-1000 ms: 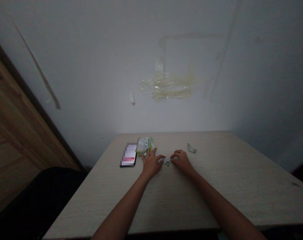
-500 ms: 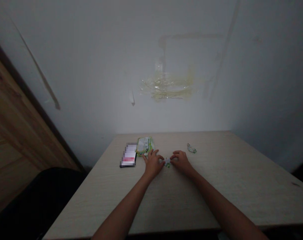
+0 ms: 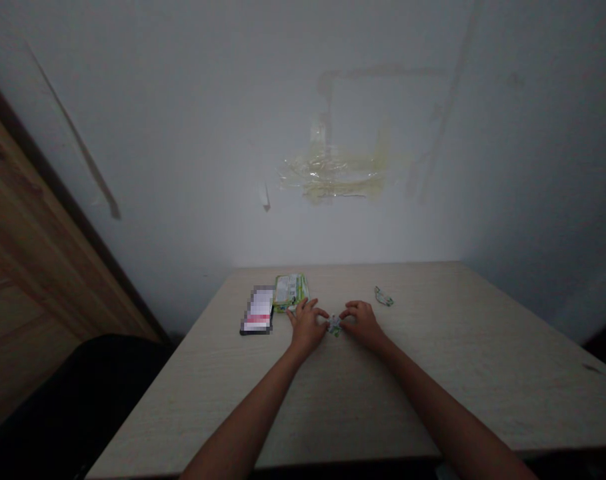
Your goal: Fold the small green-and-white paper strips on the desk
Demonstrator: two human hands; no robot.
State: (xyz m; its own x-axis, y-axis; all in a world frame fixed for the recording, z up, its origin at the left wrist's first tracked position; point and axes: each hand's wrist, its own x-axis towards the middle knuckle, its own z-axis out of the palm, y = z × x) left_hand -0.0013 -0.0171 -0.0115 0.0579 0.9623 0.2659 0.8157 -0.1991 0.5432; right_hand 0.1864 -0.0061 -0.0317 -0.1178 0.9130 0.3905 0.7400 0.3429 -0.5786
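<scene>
Both hands rest on a pale wooden table (image 3: 333, 400). Between them lies a small white-and-green crumpled piece (image 3: 335, 325), like a wrapper. My left hand (image 3: 306, 325) lies palm down, fingers spread, with its thumb tip touching the piece. My right hand (image 3: 361, 322) has its fingers curled and pinches the piece from the right side. A green-and-white packet (image 3: 291, 291) lies just beyond my left fingertips.
A dark phone (image 3: 258, 312) lies left of the packet. A small green-and-white scrap (image 3: 383, 297) lies to the right of my right hand. A white wall with tape residue (image 3: 333, 175) stands behind the table. A wooden panel (image 3: 27, 280) and a dark chair (image 3: 73, 400) are at left.
My left hand has drawn its fingers slightly back from the packet. Both hands have closed in a little on the small piece, which stays in the same spot.
</scene>
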